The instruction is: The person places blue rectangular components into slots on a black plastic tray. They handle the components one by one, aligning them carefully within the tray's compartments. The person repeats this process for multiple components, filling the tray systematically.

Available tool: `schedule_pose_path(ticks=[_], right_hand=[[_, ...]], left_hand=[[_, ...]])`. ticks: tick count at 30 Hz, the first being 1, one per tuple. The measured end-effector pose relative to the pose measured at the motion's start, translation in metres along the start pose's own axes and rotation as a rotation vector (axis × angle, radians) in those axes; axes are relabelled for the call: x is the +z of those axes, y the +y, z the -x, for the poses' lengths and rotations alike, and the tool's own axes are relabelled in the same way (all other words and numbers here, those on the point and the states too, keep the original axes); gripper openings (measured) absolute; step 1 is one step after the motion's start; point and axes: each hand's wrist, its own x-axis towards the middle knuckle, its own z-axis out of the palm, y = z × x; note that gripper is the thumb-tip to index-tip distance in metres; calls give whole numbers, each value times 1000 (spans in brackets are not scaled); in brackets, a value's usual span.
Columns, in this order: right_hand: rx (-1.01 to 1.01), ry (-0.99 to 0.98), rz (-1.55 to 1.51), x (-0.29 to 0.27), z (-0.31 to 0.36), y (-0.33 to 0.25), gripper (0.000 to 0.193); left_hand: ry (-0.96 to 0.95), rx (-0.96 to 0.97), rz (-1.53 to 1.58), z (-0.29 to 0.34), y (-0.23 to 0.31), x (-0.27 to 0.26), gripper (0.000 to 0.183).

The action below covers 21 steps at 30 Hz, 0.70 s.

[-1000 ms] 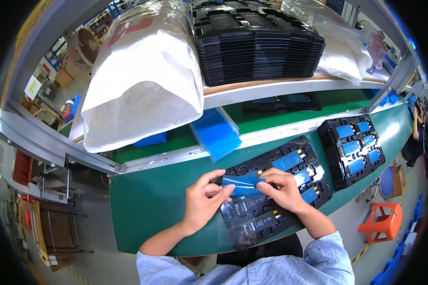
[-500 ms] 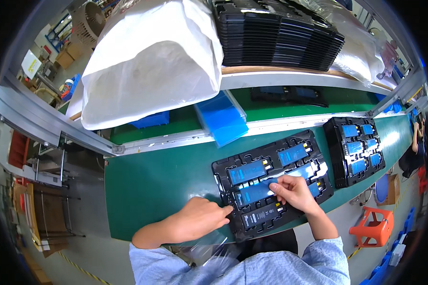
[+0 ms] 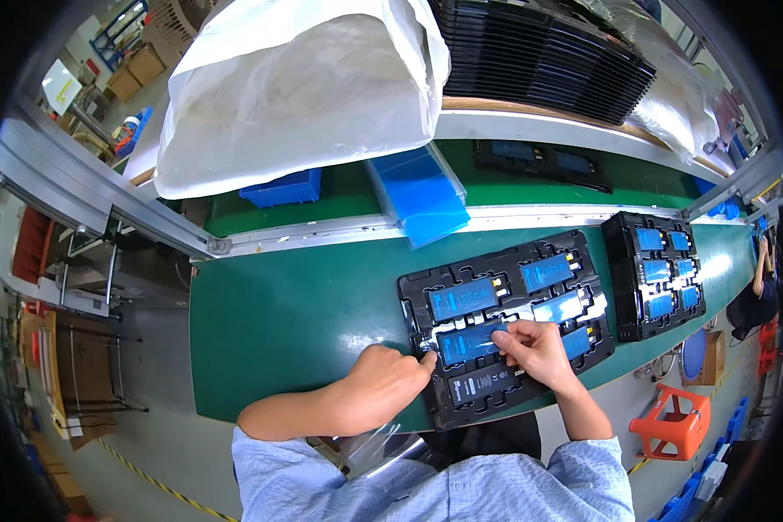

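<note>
A black moulded tray (image 3: 531, 398) lies on the bench before me, holding several flat battery packs in recesses. Most packs look blue on top, while the near-left battery pack (image 3: 481, 385) is black with pale print. Between thumb and fingers, my right hand (image 3: 535, 350) pinches the right end of a blue film (image 3: 468, 344) over the middle-left pack. My left hand (image 3: 383, 387) is curled at the tray's left rim, its index fingertip against the rim near the film's left end. Its other fingertips are hidden, so anything in them cannot be seen.
To the right stands a stack of similar filled trays (image 3: 622, 278). Blue sheets (image 3: 422, 196) overhang the rail behind. A white bag (image 3: 296, 113) and stacked black trays (image 3: 539, 65) occupy the shelf above. An orange stool (image 3: 672, 424) is on the floor at right.
The whole view has shifted slightly, with the shelf now higher in it. Both hands keep about the same places on the tray; the blue film's right end is still pinched.
</note>
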Motion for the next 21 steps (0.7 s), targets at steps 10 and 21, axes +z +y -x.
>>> schedule_pose_path(ticks=[10,21], right_hand=[[-50,19,70,2,-1,2,24],[-52,28,90,3,1,-2,24]], left_hand=[[-53,4,-15,-3,1,-6,48],[-64,35,-65,-8,5,-1,59]])
